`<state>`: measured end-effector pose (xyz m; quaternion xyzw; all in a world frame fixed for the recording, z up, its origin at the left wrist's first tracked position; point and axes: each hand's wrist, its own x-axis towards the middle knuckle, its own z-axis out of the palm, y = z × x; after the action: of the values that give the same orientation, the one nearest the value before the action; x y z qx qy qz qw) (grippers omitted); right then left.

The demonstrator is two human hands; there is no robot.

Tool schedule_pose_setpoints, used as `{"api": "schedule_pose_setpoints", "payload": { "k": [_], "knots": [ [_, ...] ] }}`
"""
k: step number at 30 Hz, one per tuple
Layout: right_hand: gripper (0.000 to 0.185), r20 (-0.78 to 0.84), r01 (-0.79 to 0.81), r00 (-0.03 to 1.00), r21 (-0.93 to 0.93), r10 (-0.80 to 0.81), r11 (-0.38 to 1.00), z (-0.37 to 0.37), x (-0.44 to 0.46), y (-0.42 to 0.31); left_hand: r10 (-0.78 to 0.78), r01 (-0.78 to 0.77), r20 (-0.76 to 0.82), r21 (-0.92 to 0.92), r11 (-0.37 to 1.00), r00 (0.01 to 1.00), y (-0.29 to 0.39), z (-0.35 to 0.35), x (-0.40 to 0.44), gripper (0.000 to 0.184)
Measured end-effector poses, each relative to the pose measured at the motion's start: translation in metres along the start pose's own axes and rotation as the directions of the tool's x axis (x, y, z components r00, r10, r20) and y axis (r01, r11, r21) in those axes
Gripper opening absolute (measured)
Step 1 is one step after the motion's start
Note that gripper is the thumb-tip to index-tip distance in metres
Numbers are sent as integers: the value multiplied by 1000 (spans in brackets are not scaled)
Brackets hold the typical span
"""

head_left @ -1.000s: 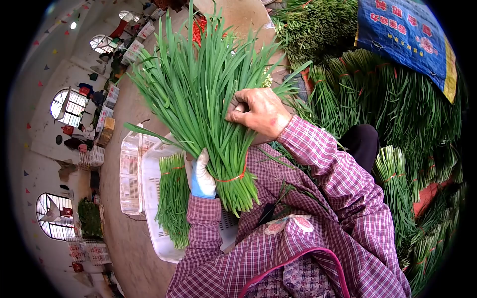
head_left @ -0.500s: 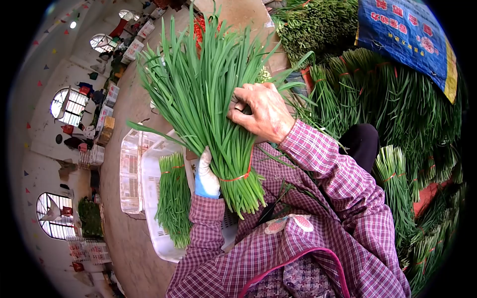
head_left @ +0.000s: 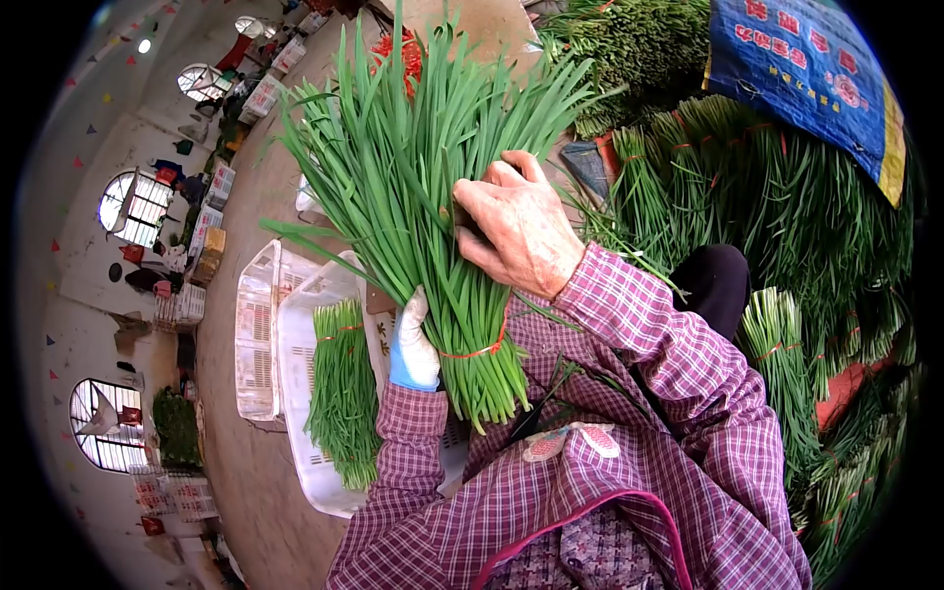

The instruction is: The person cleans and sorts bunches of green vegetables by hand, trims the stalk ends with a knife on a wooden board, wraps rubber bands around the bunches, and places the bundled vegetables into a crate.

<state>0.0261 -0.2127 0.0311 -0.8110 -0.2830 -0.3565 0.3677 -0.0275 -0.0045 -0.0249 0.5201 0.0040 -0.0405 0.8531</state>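
Observation:
A large bunch of garlic chives [head_left: 423, 197], tied near its cut ends with a red band [head_left: 477, 351], lies over my lap with its leaf tips fanned away from me. My left hand [head_left: 415, 344], in a white and blue glove, grips the bunch from its left side just above the band; most of its fingers are hidden behind the stalks. On the upper right of the bunch, my bare right hand [head_left: 519, 226] has its fingers curled into the leaves, and its fingertips are partly hidden. Stray leaves lie across my checked sleeve and lap.
Left of my lap stands a white plastic crate [head_left: 300, 433] holding another tied bunch [head_left: 342, 393], with a second crate [head_left: 258, 334] beside it. Several chive bundles [head_left: 787, 206] are piled at right, partly under a blue sack [head_left: 806, 79]. Red bands [head_left: 401, 61] lie beyond the leaves.
My right hand has turned more knuckles-up and shifted slightly while working at the leaves. The leaf tips have swung a little, and my left hand keeps its grip.

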Motion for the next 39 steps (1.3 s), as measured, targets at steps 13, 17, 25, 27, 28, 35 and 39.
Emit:
{"api": "schedule_pose_setpoints", "payload": {
  "k": [13,17,25,27,28,35,39],
  "knots": [
    [20,39,-132,991,109,129,985,2,-5,6,-4,5,58,-12,1000,998,1,2,-3,50],
    [20,14,-176,984,132,175,976,12,-7,4,-64,66,52,-42,997,997,-5,-4,-2,53],
    [22,-172,-324,779,713,603,622,3,15,33,-33,30,24,126,992,999,-11,-21,-4,60],
    [23,-126,-254,821,793,557,554,-20,11,33,-26,22,27,139,990,999,-10,-22,-3,61],
    [28,-105,-252,815,821,570,512,-34,9,28,-28,22,39,131,991,999,-9,-25,-2,61],
    [19,-4,-341,906,588,424,734,-77,-3,22,-40,38,11,113,993,999,-11,-36,3,61],
    [14,-65,-225,968,189,241,956,-44,6,21,-57,52,58,90,995,997,-10,-38,2,63]
  ]
}}
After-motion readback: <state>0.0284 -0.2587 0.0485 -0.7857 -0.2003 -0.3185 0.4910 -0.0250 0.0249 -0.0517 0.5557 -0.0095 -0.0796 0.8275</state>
